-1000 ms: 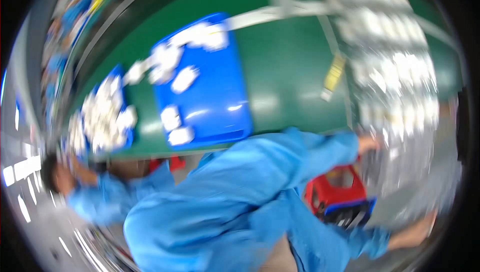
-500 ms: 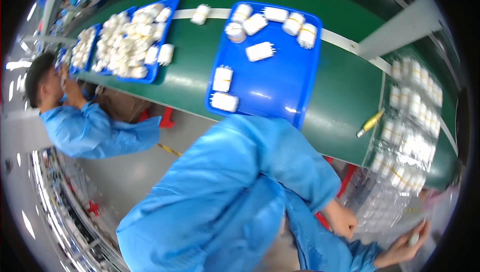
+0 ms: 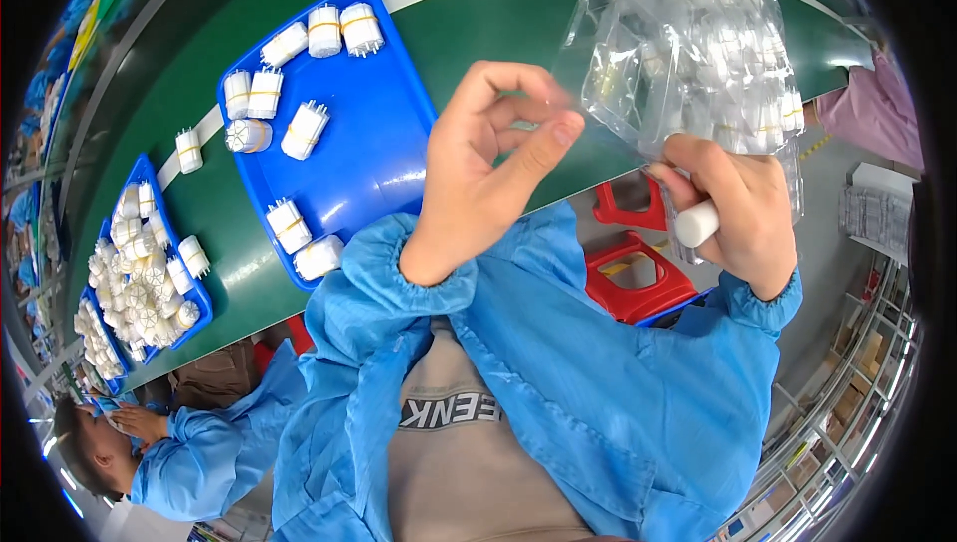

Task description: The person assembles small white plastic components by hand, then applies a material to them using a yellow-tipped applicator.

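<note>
My left hand (image 3: 493, 168) is raised over the front edge of the green bench. Its fingers are curled, with a gap between thumb and forefinger and nothing visible in it; the forefinger tip is blurred. My right hand (image 3: 738, 203) is closed round a short white cylinder (image 3: 696, 225) whose round end sticks out. Its thumb and forefinger also pinch the lower edge of a clear plastic bag (image 3: 628, 73). Beneath and behind that crinkled film lie packed rows of white bundles (image 3: 743, 63). The far end of the cylinder is hidden in my palm.
Left of my hands, a blue tray (image 3: 359, 143) holds several banded white bundles (image 3: 304, 130) with wire ends. Farther left, blue trays (image 3: 199, 308) are heaped with more. A co-worker in a blue sleeve (image 3: 214, 462) sits there. Red stools (image 3: 638, 278) stand below the bench.
The view has swung to the right. Both hands have come up from the lower right to in front of me, and my right hand now grips the plastic bag.
</note>
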